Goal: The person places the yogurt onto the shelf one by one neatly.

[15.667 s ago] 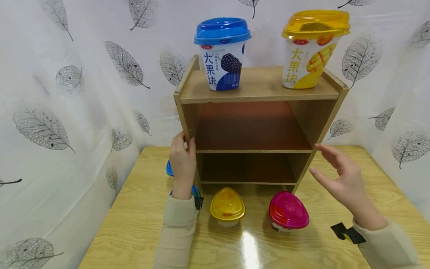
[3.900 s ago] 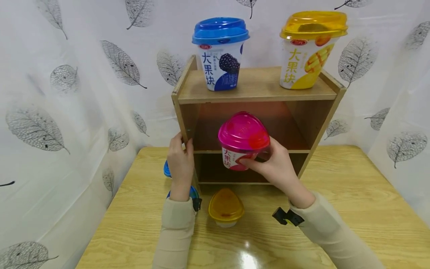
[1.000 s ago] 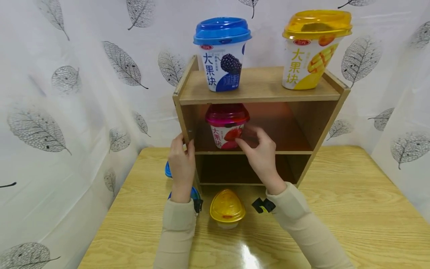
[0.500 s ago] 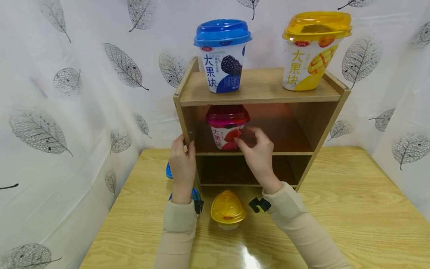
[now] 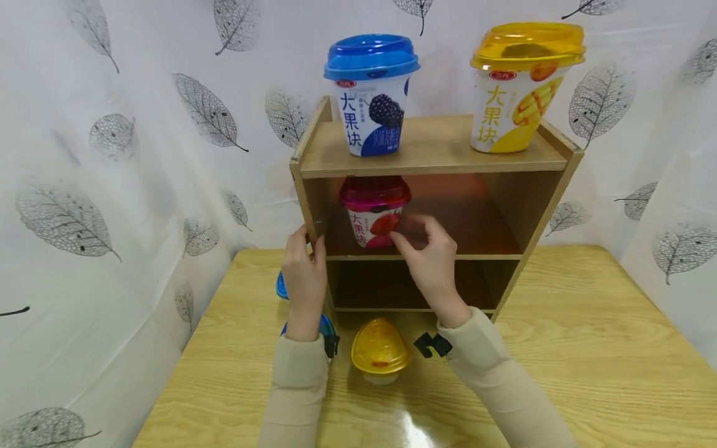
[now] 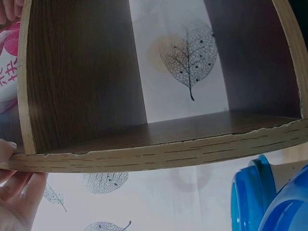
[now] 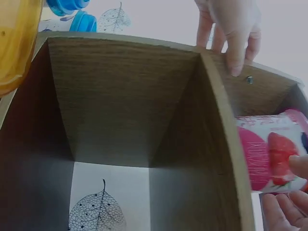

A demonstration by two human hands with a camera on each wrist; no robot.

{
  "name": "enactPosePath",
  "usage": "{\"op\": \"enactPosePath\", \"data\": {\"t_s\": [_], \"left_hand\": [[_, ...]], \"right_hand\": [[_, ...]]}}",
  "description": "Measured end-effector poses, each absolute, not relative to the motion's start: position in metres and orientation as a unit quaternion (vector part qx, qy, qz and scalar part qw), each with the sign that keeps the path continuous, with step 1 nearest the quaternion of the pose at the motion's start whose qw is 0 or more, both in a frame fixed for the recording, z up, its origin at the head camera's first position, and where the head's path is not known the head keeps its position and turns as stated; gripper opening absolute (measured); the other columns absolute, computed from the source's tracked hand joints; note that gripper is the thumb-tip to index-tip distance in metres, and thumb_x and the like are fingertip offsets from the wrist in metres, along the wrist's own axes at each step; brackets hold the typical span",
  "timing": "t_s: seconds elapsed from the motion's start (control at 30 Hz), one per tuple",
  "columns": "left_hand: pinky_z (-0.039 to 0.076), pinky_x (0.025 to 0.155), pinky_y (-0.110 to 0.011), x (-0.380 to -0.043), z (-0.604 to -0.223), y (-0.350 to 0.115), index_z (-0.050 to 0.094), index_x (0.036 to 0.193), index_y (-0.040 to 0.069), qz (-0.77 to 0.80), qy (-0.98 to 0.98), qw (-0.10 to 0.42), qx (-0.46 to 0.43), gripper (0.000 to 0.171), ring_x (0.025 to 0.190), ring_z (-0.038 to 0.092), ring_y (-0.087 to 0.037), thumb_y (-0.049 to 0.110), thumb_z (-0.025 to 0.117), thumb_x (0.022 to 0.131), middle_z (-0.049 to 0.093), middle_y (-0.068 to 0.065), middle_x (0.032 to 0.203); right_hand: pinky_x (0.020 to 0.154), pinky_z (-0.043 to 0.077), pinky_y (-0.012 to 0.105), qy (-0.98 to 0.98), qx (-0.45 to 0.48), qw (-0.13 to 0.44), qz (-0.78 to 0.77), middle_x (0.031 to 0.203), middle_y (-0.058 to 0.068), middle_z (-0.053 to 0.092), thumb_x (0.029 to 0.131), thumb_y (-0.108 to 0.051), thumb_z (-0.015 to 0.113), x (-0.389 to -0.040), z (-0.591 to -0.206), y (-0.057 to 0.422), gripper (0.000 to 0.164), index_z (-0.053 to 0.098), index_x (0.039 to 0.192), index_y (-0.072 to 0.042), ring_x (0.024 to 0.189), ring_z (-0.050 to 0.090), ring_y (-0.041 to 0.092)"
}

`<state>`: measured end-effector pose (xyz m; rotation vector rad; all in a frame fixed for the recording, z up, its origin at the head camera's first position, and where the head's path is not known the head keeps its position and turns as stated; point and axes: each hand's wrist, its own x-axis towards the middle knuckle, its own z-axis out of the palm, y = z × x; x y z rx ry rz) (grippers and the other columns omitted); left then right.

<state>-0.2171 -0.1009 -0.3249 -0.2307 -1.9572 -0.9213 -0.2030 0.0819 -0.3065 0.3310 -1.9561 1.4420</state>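
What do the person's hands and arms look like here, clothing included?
The left hand and right hand are bare, without gloves. Both arms wear long beige sleeves with broad cuffs. A small black device shows at each wrist; the right one has a yellow-green accent.

There are six cups in total. Three of them are blue: one upper blue cup (image 5: 372,93), one side blue cup (image 5: 282,286) and one front blue cup (image 5: 327,325). Two are yellow: one upper yellow cup (image 5: 521,93) and one front yellow cup (image 5: 380,350). There is one pink cup (image 5: 374,208). I count also one shelf (image 5: 529,205) with three boards (image 5: 431,165), one table (image 5: 594,348), and two hands: one left hand (image 5: 304,274) and one right hand (image 5: 432,261).
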Motion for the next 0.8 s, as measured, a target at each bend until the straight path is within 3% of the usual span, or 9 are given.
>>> {"op": "enactPosePath", "data": {"t_s": [0.2,0.8], "left_hand": [[0.052,0.060,-0.037,-0.218,-0.325,-0.101,0.055,0.102,-0.008,-0.372,-0.800,0.463,-0.087,0.023,0.081,0.059,-0.030,0.006,0.058,0.084,0.058,-0.021,0.092],[0.052,0.062,-0.038,-0.217,-0.325,-0.100,0.055,0.103,-0.008,-0.377,-0.802,0.456,-0.085,0.024,0.082,0.059,-0.030,0.007,0.058,0.085,0.058,-0.021,0.095]], "right_hand": [[0.070,0.051,0.028,-0.756,0.150,0.322,0.550,0.096,0.016,0.059,0.075,-0.012,0.069,-0.184,-0.311,0.091,0.033,0.058,0.102,0.003,0.084,0.060,0.021],[0.071,0.051,0.026,-0.821,0.173,0.286,0.463,0.100,0.008,0.059,0.069,-0.011,0.075,-0.139,-0.352,0.097,0.038,0.059,0.102,-0.001,0.089,0.057,0.018]]}}
